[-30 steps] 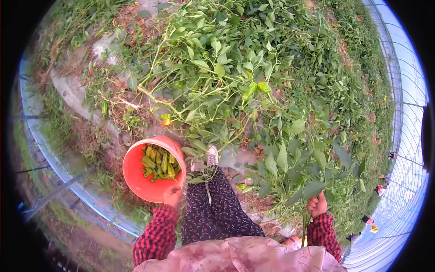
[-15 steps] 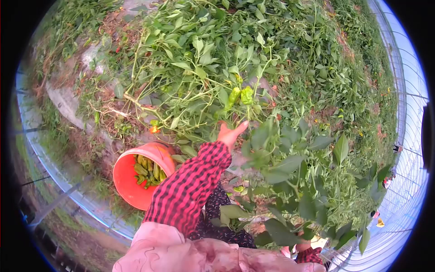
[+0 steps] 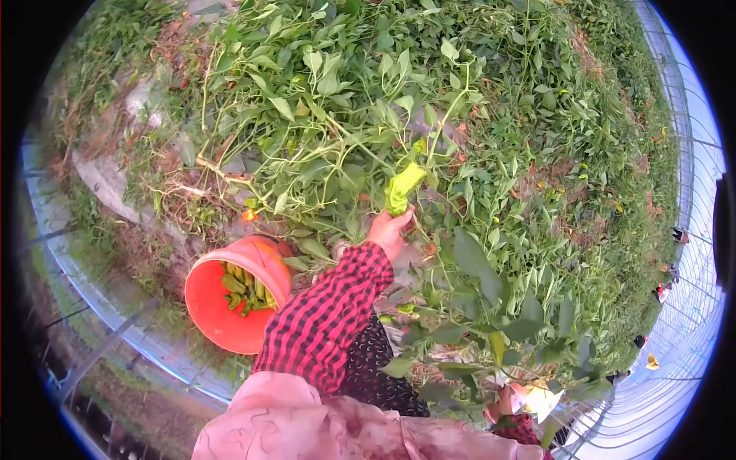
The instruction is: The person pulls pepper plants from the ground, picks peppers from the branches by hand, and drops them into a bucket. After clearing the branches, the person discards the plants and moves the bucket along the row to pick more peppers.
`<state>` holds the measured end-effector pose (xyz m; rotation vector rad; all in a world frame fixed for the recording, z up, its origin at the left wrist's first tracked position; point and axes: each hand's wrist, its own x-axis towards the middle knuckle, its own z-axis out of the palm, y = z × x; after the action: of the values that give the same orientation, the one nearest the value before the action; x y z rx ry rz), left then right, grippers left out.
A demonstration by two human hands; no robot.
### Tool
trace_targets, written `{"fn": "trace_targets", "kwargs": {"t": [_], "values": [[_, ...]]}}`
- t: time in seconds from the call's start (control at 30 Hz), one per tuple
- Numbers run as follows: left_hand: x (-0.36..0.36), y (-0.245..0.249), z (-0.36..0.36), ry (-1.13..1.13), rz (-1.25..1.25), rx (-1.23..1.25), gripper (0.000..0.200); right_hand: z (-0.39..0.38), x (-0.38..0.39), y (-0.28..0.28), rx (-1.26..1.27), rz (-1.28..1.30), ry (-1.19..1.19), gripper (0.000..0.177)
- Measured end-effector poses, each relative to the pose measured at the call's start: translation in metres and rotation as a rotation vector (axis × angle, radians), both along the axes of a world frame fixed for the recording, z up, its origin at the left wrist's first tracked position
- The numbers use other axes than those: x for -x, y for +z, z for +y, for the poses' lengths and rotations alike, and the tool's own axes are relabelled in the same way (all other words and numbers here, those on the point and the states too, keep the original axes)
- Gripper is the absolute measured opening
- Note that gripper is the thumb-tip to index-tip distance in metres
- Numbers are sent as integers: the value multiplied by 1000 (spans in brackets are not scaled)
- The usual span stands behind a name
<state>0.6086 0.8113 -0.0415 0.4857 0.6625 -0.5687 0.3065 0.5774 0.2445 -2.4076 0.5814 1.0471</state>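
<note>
My left hand (image 3: 391, 234), in a red-and-black checked sleeve, is closed on the lower end of a light green pepper (image 3: 404, 188). The pepper points up and to the right, beside a thin plant stem (image 3: 445, 126). At the lower right my right hand (image 3: 502, 404) shows only in part behind leaves, its fingers mostly hidden. Close by it is a leafy pepper branch (image 3: 494, 326), near the camera. Left of my left forearm, an orange-red bucket (image 3: 201, 300) lies tipped toward me with several green peppers (image 3: 244, 287) inside.
Dense pepper plants (image 3: 337, 84) spread ahead and to the right, some stems bent over. An orange-red pepper (image 3: 250, 215) lies near the bucket. Grey ground sheeting (image 3: 115, 188) shows at the left. Curved greenhouse walls (image 3: 694, 253) run along both sides.
My left hand has gone from thumb and fingers spread below the peppers to gripping one. The leafy branch at the lower right has swung down, away from the left hand.
</note>
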Motion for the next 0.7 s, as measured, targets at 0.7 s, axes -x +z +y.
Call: {"fn": "trace_targets", "kwargs": {"t": [0.7], "values": [[108,73,60,-63,694,209,15,134,-173,-163,-410,87,-66,43]]}}
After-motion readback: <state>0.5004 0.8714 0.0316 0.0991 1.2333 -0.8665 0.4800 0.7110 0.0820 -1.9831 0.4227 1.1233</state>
